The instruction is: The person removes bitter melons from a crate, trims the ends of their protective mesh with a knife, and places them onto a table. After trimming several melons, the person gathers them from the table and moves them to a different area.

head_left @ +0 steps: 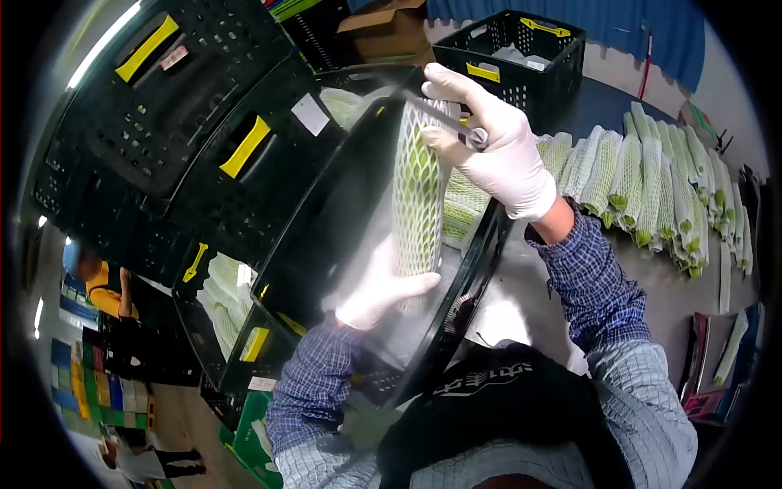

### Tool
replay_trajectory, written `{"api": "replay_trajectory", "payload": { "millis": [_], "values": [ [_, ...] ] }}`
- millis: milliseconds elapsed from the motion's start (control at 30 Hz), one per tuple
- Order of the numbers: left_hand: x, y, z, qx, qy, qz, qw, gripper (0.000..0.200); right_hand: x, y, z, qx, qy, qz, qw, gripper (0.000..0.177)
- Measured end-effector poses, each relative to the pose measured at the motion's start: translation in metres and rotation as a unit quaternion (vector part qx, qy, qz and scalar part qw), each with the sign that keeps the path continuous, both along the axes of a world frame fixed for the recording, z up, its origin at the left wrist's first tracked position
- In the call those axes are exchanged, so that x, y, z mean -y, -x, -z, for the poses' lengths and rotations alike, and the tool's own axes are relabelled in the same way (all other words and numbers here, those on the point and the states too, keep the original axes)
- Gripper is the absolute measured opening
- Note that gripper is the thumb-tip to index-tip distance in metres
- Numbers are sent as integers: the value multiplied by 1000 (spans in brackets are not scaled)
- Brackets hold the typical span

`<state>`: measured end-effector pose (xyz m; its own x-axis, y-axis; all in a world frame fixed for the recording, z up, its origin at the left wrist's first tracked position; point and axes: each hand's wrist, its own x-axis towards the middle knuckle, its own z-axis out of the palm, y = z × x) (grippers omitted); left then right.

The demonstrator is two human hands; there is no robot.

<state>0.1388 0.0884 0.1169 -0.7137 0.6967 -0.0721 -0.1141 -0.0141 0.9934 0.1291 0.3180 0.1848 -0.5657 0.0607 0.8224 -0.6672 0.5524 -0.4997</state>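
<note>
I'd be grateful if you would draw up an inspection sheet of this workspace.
Surface: grey table, bearing piled vegetables in white netting.
Job's things: netted vegetable held upright over an open black crate.
Clutter: cardboard box and another crate behind.
Grippers: gloved left hand at the vegetable's lower end; gloved right hand at its upper end, with a slim grey item, kind unclear.
Cables: nothing seen.
Surroundings: stacked crates, blue curtain, two people in the background.

Holding a net-sleeved vegetable (417,191) near centre with the left hand (379,287) at 6 o'clock, touching its top with the right hand (498,147) towards 1; showing sleeved vegetables (652,187) towards 3, stacked crates (244,200) at 10.
</note>
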Motion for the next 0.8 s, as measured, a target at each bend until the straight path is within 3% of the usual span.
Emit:
{"api": "replay_trajectory", "payload": {
  "millis": [67, 133, 167, 233, 300, 400, 500, 600, 700, 800],
  "values": [
    [1, 0, 1, -7, -1, -22, 1000, 60, -1, -4, 6, -23, -41, 86, 995, 58],
    [-1, 1, -2, -22, -10, -42, 999, 59, -3, -10, 19, 21, 16, -34, 999, 51],
    [0, 4, 3, -24, -8, -45, 999, 59, 5, -10, 25, -35, -19, 14, 999, 45],
    [5, 11, 12, -23, 1, -37, 999, 58, 12, -17, 30, 19, 44, -82, 995, 37],
    [7, 11, 17, -31, 5, -47, 998, 59, 14, -17, 31, 26, -18, -25, 999, 26],
    [7, 12, 17, -67, 17, -49, 996, 61, 5, -18, 27, -19, -9, 20, 1000, 35],
    [8, 13, 19, -73, 27, -54, 996, 62, 3, -16, 28, -75, 42, -53, 995, 36],
    [10, 16, 24, -87, 48, -50, 994, 63, 3, -13, 36, -68, 61, -39, 995, 42],
    [6, 12, 17, -93, 65, -48, 992, 62, 5, -17, 31, 10, 127, -72, 989, 65],
    [4, 10, 14, -61, 50, -52, 995, 62, 1, -19, 38, 26, 77, -53, 995, 68]
  ]
}}
